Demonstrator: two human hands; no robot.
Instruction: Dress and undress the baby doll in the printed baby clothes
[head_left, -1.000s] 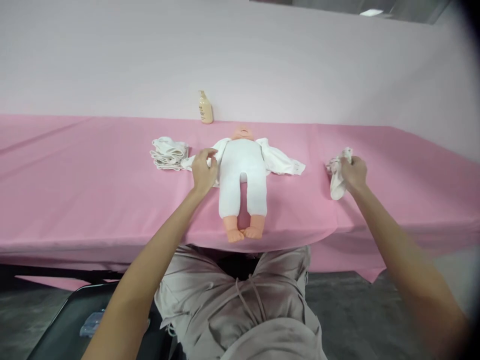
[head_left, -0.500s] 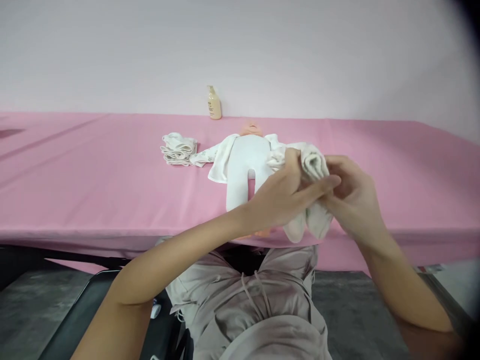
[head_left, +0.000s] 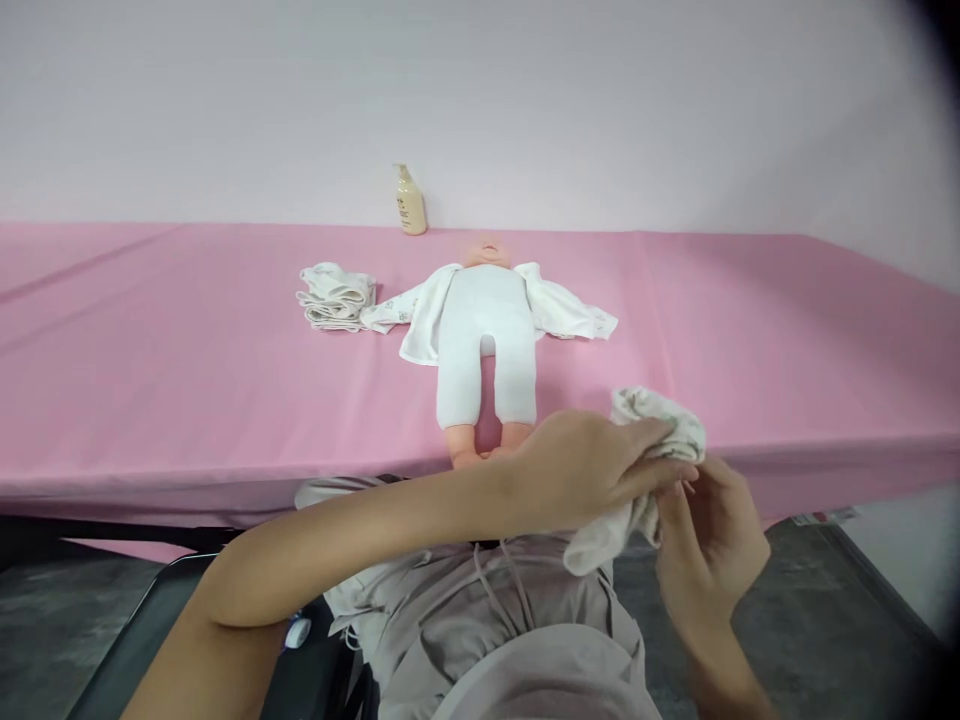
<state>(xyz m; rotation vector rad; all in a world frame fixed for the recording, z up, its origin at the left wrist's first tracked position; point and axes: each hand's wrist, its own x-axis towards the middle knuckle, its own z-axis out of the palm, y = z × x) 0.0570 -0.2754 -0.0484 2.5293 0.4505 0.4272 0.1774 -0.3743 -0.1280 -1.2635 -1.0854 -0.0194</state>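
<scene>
The left hand (head_left: 574,470) reaches across the body and pinches the white cloth (head_left: 656,410) between thumb and fingers, its fingertips pointing toward the right hand (head_left: 716,550). The right hand is cupped and half curled, thumb tip up against the left fingertips at the cloth's lower edge; whether it grips the fabric one cannot tell. The cloth is bunched in a loose roll at the top — a rounded, sock-like end hangs below the left hand — and it is held up at the table's near edge, over the person's grey trousers (head_left: 502,620).

On the pink table cover (head_left: 187,380) lies a doll (head_left: 485,310) in a white suit, bare feet toward the person. Under it a white jacket (head_left: 562,308) is spread open, sleeves out to both sides. One cuff reaches a stack of folded cloths (head_left: 336,300). A pale yellow pump bottle (head_left: 411,207) stands by the wall, beyond the doll.
</scene>
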